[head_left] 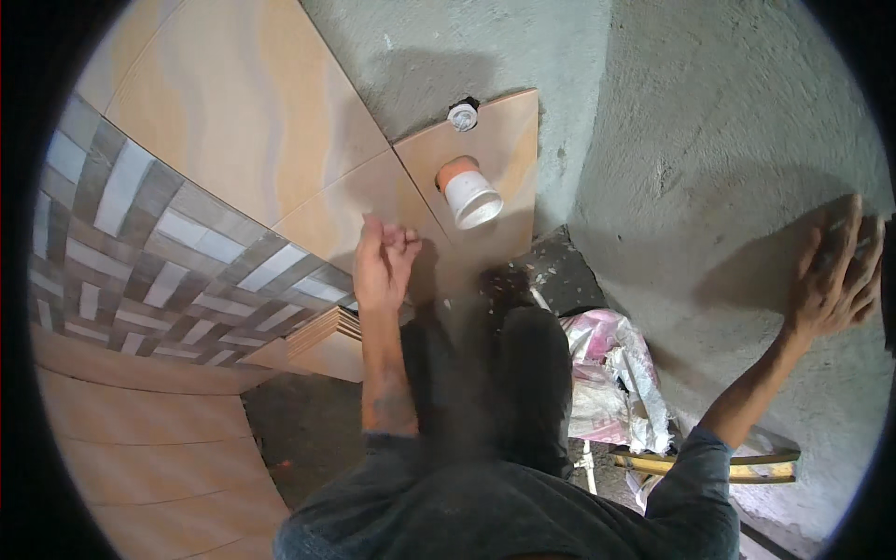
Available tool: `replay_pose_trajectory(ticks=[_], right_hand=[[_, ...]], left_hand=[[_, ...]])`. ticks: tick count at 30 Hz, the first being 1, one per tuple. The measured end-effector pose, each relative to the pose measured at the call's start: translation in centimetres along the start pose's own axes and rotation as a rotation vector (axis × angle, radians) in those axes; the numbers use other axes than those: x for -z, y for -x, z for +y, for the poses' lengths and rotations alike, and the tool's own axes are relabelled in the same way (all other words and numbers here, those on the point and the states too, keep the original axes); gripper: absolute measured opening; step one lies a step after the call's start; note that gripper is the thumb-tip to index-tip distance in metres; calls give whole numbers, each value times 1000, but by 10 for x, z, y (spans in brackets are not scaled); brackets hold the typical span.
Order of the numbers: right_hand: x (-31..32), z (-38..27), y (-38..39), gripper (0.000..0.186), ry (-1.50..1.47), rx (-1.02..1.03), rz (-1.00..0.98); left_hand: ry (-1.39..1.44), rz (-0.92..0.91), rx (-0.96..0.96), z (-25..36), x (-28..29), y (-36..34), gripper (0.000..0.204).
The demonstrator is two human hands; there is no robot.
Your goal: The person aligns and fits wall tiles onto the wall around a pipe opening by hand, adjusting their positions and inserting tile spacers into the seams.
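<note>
My left hand (385, 266) is raised in front of the beige tile wall (313, 201), its fingers loosely curled together with no object visible in them. Just right of it, a white plastic pipe or cup-like sleeve (474, 200) sticks out of a round hole in a wavy-patterned tile (511, 140). Above that, a smaller white round fitting (463, 116) sits at the tile's top edge. At the far right my right hand (837, 271) is spread, fingers stretched, against or close to the rough cement wall (691, 121). A dark upright edge (889, 289) lies beside its fingertips.
A grey-and-white mosaic-patterned tile band (168, 243) crosses the left wall. Below it leans a stack of tiles (327, 341). A pink-and-white sack (611, 373) lies right of my legs, near a yellow level-like bar (747, 467) and thin white pipe (588, 467).
</note>
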State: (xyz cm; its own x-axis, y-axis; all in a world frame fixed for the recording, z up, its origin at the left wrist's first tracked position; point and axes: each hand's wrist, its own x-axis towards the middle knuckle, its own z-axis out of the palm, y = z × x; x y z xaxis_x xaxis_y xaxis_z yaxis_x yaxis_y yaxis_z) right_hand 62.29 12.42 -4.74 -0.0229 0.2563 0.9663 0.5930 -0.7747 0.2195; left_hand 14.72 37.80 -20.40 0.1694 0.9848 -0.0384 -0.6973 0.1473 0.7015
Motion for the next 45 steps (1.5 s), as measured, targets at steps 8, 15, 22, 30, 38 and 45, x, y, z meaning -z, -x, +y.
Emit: replay_pose_trajectory(ticks=[8,15,22,30,38,45], right_hand=[[20,-221,156,48,-1123,-318,-509],[-75,-407,323,32,-1451,-981,-1134],[-77,-445,310,36,-1697,-1363,-1025],[-71,-439,308,22,-1680,-1328,-918],[-46,-445,282,41,-1286,-906,-669],[-64,-449,294,26,-1796,-1519,-734]], left_hand=[[-1736,-83,-29,-63,138,94,41],[-2010,-30,-209,-75,123,176,40],[-2078,70,-247,-60,104,248,45],[-2065,-56,-163,-54,95,261,47],[-2090,-19,-379,-57,101,268,48],[-2016,-234,-386,-29,110,256,42]])
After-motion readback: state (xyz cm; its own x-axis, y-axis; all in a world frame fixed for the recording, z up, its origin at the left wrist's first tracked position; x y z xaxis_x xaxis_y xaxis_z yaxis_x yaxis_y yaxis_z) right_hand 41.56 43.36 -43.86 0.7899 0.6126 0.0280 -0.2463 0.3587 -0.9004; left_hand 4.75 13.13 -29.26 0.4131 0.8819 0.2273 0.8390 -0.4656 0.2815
